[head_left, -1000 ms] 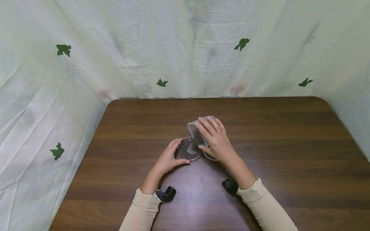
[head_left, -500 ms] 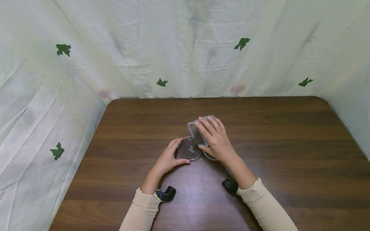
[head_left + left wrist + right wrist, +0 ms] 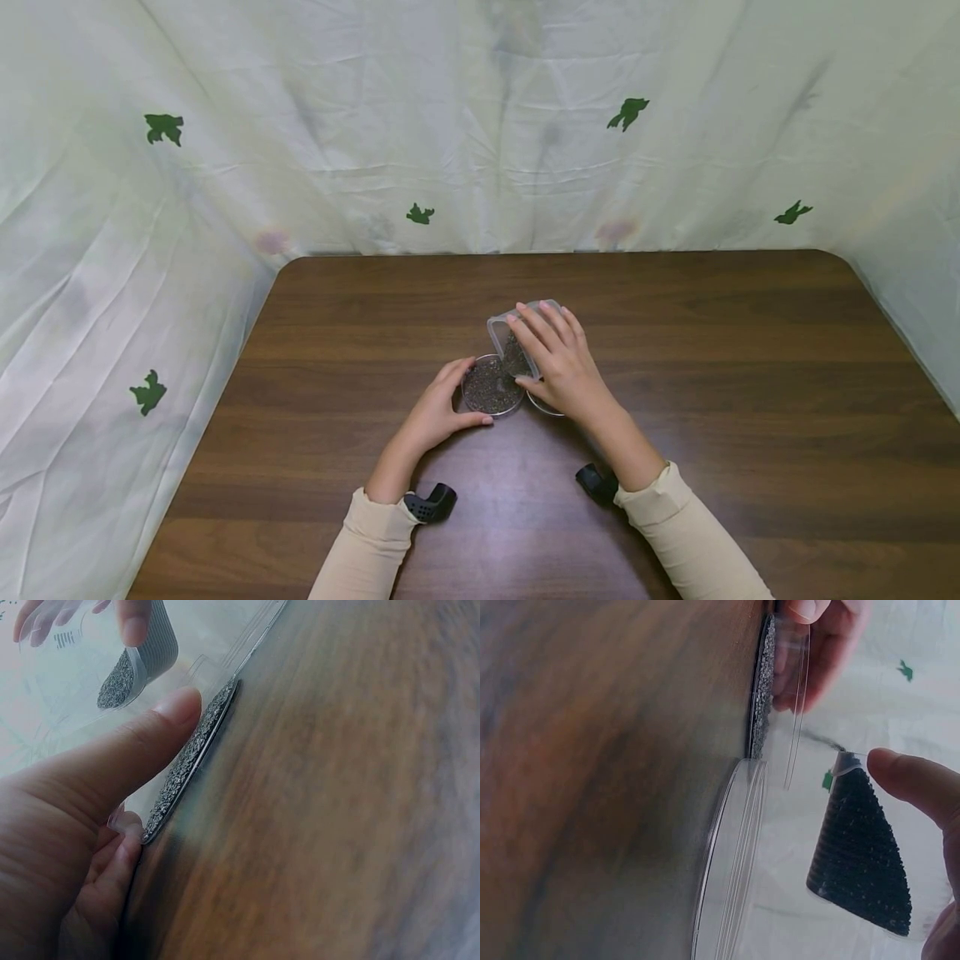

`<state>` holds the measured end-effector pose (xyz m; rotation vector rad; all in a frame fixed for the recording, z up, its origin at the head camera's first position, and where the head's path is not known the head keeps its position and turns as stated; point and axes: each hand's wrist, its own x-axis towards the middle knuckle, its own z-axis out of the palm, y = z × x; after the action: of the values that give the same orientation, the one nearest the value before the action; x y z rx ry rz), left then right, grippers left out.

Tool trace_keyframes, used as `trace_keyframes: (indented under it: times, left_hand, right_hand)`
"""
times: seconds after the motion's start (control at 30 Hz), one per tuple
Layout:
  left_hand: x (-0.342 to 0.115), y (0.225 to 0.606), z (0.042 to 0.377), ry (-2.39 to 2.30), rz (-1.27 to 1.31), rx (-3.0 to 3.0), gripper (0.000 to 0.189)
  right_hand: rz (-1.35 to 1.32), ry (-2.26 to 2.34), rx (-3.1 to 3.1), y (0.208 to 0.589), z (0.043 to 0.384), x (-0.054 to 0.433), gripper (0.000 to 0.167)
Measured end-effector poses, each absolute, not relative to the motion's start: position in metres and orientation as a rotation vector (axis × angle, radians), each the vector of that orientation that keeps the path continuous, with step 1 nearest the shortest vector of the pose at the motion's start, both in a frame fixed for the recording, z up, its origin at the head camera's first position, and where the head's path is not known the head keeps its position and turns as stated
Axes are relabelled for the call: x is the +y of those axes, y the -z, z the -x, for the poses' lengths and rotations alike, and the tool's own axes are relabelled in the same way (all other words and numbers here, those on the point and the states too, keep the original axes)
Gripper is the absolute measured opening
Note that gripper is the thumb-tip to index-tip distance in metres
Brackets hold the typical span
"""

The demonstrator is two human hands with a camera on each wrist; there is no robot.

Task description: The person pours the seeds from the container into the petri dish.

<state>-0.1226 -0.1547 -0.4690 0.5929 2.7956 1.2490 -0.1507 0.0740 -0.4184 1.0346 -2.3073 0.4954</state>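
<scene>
Table [image 3: 750, 392]: far edge well beyond the work.
Right hand [image 3: 561, 367]: tub [image 3: 505, 322] clamped between thumb and fingers. Left hand [image 3: 437, 412]: dish [image 3: 491, 414] gripped between thumb and fingers. Tub tipped, lip above dish; second dish [image 3: 731, 862] just beside. Dark grains [image 3: 859, 847] bank in tub, cover dish floor; thin streak [image 3: 825, 740] between.

Left hand [image 3: 433, 410] curves into a low C; right hand [image 3: 558, 362] grips higher, apparently turned palm-inward.

Ribbed plastic tub [image 3: 160, 646]; glossy clear dish [image 3: 781, 735]; rough granules [image 3: 862, 851]; glossy wood-grain table [image 3: 720, 400]; cloth backdrop [image 3: 480, 125].
</scene>
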Motion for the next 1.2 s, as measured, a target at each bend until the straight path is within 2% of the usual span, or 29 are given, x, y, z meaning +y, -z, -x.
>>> trace_keyframes:
  times: [1.2]
  left_hand:
    - [-0.1542, 0.4710, 0.1230, -1.257, -0.587, 2.803, 0.092]
  right_hand:
    - [-0.920, -0.632, -2.333, 0.4225, 0.1506, 0.0774, 0.101]
